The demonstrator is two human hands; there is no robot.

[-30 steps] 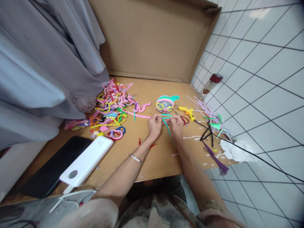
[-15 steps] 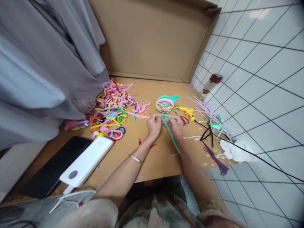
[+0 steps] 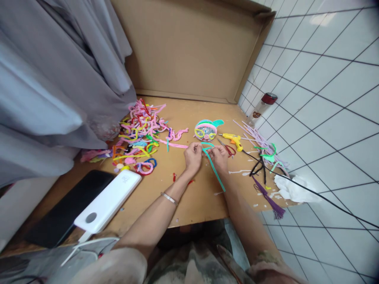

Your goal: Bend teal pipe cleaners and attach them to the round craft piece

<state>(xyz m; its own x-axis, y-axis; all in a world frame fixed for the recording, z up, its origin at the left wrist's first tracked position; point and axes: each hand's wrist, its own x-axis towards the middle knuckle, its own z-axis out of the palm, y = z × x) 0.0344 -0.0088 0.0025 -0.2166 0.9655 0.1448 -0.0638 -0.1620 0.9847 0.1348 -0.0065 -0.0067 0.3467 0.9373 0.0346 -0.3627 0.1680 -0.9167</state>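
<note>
Both hands meet over the middle of the table, pinching a teal pipe cleaner (image 3: pixel 215 170) bent into a small loop between them. My left hand (image 3: pixel 193 157) is closed on the loop's left side. My right hand (image 3: pixel 220 158) grips the other side, and a long tail hangs down beside that wrist. Just beyond the fingers stands a round clear ornament (image 3: pixel 205 131) trimmed with pink, yellow and teal pipe cleaners. To its right lie a yellow glue gun (image 3: pixel 233 140) and red-handled scissors (image 3: pixel 229 150), partly behind my right hand.
A tangled heap of coloured pipe cleaners (image 3: pixel 142 130) lies at left. A white power bank (image 3: pixel 108 202) rests by a black phone-like slab (image 3: pixel 71 209). At right are lilac stems (image 3: pixel 260 138), a purple tassel (image 3: pixel 271 201), white tissue (image 3: pixel 293 187), a jar (image 3: pixel 263 105) and the glue gun's cord (image 3: pixel 314 191).
Almost nothing differs. The teal pipe cleaner's loop and tail have shifted very slightly between my fingers, and both hands keep their grip.
</note>
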